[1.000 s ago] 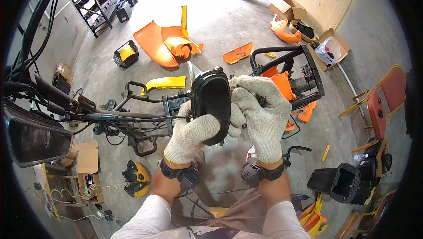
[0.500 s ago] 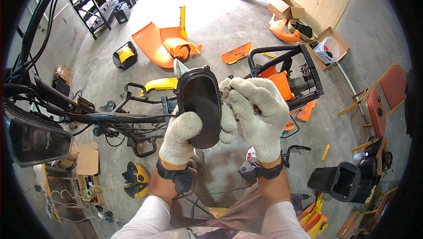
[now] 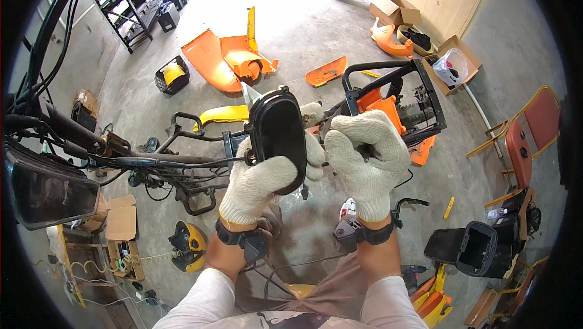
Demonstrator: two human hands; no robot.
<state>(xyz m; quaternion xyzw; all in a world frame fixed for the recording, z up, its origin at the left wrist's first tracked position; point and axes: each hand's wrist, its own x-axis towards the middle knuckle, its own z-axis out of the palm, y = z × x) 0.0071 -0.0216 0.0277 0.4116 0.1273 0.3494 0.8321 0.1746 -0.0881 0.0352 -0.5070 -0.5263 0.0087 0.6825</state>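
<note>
My left hand, in a cream knitted glove, grips an oval black part with a raised rim and small lugs at its edge. The thumb lies across its dark face and the fingers reach behind to its right side. A pale, pointed piece sticks out behind its upper left. My right hand, gloved alike, is just right of the part and apart from it. Its fingers are curled against the thumb; whatever they hold, if anything, is hidden.
A stripped scooter frame stretches at left, with a black-framed rear section beyond my right hand. Orange body panels lie on the floor ahead. A red chair stands at right, near a black open bin.
My right hand has drawn away from the oval part's right edge, moving slightly right and down. The oval part has tilted a little in my left hand, with the thumb farther across it.
</note>
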